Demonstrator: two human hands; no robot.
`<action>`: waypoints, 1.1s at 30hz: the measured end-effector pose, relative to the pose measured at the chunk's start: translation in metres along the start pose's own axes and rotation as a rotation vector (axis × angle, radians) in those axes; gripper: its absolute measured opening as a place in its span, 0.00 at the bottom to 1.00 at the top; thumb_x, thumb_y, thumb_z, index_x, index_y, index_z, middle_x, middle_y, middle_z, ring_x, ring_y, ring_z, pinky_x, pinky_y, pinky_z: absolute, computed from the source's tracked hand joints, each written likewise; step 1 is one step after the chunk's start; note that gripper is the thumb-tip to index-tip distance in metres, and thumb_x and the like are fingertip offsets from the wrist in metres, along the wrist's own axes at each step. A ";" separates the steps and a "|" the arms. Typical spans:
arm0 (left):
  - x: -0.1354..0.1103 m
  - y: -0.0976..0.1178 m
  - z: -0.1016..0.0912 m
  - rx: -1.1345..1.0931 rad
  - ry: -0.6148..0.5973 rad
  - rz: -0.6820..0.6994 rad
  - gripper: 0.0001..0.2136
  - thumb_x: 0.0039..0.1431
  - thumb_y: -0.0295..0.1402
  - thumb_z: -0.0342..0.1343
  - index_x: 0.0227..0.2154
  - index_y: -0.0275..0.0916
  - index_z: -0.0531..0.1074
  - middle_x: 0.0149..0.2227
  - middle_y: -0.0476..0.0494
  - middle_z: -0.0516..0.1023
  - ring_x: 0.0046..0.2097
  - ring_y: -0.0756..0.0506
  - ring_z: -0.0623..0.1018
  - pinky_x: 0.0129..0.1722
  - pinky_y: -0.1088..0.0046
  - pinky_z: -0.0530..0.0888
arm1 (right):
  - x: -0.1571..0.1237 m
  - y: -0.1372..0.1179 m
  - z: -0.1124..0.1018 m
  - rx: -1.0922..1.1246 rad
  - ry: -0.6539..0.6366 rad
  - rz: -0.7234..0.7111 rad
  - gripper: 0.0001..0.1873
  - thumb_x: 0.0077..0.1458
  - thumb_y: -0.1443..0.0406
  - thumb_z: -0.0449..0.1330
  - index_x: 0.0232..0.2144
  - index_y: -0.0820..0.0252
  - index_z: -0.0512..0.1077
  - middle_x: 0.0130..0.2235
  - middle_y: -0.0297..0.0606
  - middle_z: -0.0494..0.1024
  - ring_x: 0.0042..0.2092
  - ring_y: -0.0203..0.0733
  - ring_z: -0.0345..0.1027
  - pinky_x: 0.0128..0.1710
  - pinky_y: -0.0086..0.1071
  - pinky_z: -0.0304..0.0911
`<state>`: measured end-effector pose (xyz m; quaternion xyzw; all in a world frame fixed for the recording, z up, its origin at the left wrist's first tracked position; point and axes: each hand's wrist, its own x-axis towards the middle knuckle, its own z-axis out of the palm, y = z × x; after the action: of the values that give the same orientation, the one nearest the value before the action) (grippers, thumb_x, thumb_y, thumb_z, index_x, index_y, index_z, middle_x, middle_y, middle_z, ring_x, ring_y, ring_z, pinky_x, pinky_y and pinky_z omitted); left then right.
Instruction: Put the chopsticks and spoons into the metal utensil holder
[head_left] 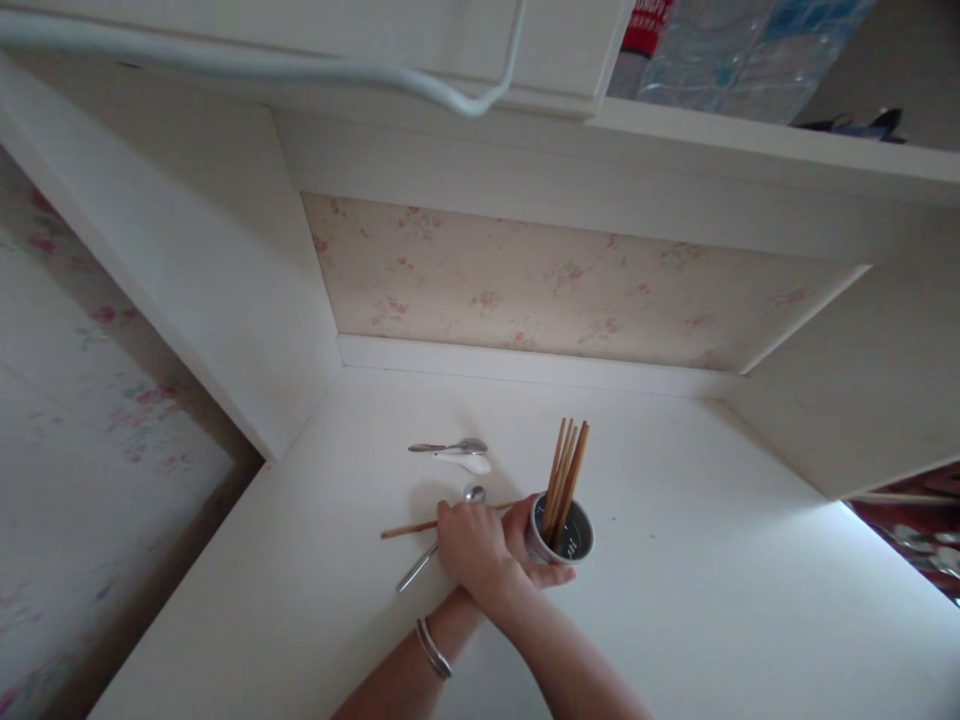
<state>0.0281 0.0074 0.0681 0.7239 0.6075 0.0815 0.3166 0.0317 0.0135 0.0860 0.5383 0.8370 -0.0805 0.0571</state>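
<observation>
My forearms cross, the right one over the left. My left hand is wrapped around a round metal-looking cup, tilted so that its dark inside shows. Several wooden chopsticks stand in it, leaning to the right. My right hand is closed over a wooden chopstick, low over the table to the left of the cup. Under that hand passes a long-handled metal spoon, its middle hidden. Behind lie a white spoon and another metal spoon, side by side.
The white tabletop has a side panel at the left and a low ledge at the back. A cabinet with a white cable hangs above. Plastic-wrapped bottles sit on the upper right shelf.
</observation>
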 end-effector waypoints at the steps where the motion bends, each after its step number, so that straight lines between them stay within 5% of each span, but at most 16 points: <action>1: 0.003 -0.002 0.005 -0.034 0.053 0.002 0.51 0.27 0.63 0.62 0.60 0.50 0.62 0.47 0.32 0.76 0.54 0.19 0.67 0.53 0.38 0.51 | 0.004 0.000 0.001 -0.002 -0.006 -0.007 0.10 0.56 0.75 0.53 0.38 0.64 0.72 0.35 0.51 0.81 0.38 0.54 0.78 0.33 0.42 0.71; 6: 0.010 -0.006 0.025 -0.430 0.099 0.138 0.45 0.29 0.46 0.71 0.57 0.49 0.66 0.51 0.41 0.76 0.55 0.27 0.70 0.56 0.54 0.62 | 0.016 -0.002 0.004 0.003 -0.008 -0.076 0.09 0.59 0.73 0.53 0.40 0.62 0.72 0.36 0.49 0.81 0.40 0.53 0.78 0.36 0.44 0.71; 10: 0.010 -0.005 0.025 -0.621 0.107 0.237 0.42 0.30 0.35 0.72 0.55 0.45 0.68 0.52 0.41 0.75 0.54 0.29 0.71 0.56 0.55 0.65 | 0.017 -0.005 0.005 0.006 0.008 -0.106 0.09 0.61 0.72 0.52 0.41 0.61 0.71 0.36 0.48 0.81 0.40 0.53 0.78 0.36 0.44 0.72; 18: 0.019 -0.012 0.041 -0.786 0.100 0.306 0.44 0.29 0.33 0.73 0.55 0.39 0.66 0.51 0.37 0.75 0.53 0.33 0.73 0.57 0.55 0.67 | 0.010 -0.005 -0.005 0.063 0.083 -0.077 0.16 0.59 0.74 0.52 0.47 0.56 0.64 0.32 0.43 0.81 0.35 0.51 0.79 0.32 0.38 0.72; 26: 0.016 -0.011 0.043 -0.788 0.141 0.290 0.41 0.30 0.31 0.73 0.54 0.40 0.67 0.49 0.38 0.76 0.51 0.35 0.74 0.55 0.56 0.68 | 0.010 -0.006 -0.006 0.148 0.197 -0.056 0.12 0.65 0.69 0.46 0.47 0.53 0.63 0.31 0.40 0.81 0.31 0.49 0.78 0.28 0.36 0.70; 29: 0.016 -0.010 0.045 -0.817 0.136 0.269 0.41 0.29 0.28 0.73 0.53 0.41 0.67 0.48 0.39 0.76 0.50 0.36 0.75 0.55 0.56 0.68 | 0.006 -0.006 -0.008 0.327 0.234 -0.107 0.12 0.65 0.69 0.47 0.47 0.54 0.65 0.33 0.40 0.81 0.32 0.49 0.78 0.30 0.36 0.70; 33: 0.016 -0.005 0.044 -0.944 0.102 0.344 0.38 0.32 0.27 0.71 0.52 0.40 0.66 0.48 0.41 0.76 0.49 0.39 0.75 0.54 0.61 0.69 | -0.009 -0.010 -0.018 0.867 0.317 -0.158 0.13 0.68 0.62 0.45 0.49 0.56 0.67 0.33 0.37 0.82 0.33 0.41 0.78 0.35 0.32 0.71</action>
<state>0.0496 0.0074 0.0265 0.5865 0.3912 0.4336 0.5612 0.0266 0.0047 0.1057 0.4529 0.7629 -0.3435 -0.3079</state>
